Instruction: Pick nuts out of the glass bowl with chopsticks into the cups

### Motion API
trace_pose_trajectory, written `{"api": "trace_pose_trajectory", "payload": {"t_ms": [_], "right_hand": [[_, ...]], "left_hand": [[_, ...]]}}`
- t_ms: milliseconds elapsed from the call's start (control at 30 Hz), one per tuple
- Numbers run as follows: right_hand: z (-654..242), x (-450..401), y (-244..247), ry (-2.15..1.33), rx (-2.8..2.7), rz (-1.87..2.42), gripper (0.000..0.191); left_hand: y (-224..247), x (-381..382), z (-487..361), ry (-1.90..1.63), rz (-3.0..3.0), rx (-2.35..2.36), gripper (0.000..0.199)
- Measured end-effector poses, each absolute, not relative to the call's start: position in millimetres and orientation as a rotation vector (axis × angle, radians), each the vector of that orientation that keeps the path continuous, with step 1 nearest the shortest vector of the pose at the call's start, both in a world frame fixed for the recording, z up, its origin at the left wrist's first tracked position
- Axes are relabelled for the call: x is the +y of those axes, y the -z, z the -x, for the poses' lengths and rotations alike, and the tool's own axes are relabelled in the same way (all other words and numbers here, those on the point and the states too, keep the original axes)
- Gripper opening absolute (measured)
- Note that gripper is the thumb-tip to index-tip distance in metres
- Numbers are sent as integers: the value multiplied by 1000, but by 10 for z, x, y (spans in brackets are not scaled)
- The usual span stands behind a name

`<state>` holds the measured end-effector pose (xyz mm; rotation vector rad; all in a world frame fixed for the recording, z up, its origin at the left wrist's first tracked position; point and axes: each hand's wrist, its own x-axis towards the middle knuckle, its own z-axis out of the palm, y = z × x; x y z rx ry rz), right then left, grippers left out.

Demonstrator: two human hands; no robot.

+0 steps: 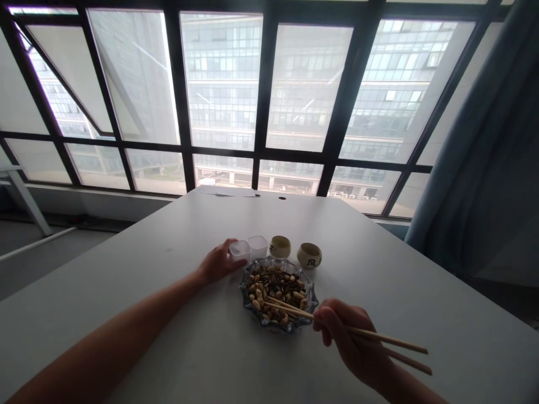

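A scalloped glass bowl (pixel 314 303) holds a mix of peanuts (pixel 256 304) and dark striped seeds (pixel 273 276). My right hand (pixel 347 334) is closed around a pair of chopsticks (pixel 387 339), whose tips reach into the nuts at the bowl's left side. Whether the tips pinch a nut is too small to tell. Beyond the bowl's left rim, my left hand (pixel 219 261) grips a small clear plastic cup (pixel 240 252), thumb in front and fingers behind. A second clear cup (pixel 258 247) stands right beside it.
Two small cream ceramic cups, one (pixel 280 247) behind the bowl and another (pixel 309 256) to its right, bear dark characters. The white table (pixel 177 336) runs to the windows, with papers (pixel 223 191) at its far edge. A blue curtain (pixel 467 146) hangs at right.
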<state>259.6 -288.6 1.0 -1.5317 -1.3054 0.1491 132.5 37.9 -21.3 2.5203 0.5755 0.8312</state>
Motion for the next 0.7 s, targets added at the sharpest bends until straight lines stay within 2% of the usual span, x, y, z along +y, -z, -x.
{"api": "trace_pose_trajectory", "payload": {"t_ms": [367,700], "right_hand": [[-2788,-2911,-257,179,-1121,1457,48],[-2780,-2891,-138,352,-1622,1637,26]], "left_hand": [[198,374,-1316,-798,-2596,578,67],[226,401,-1324,-789,-2605,564,70]]}}
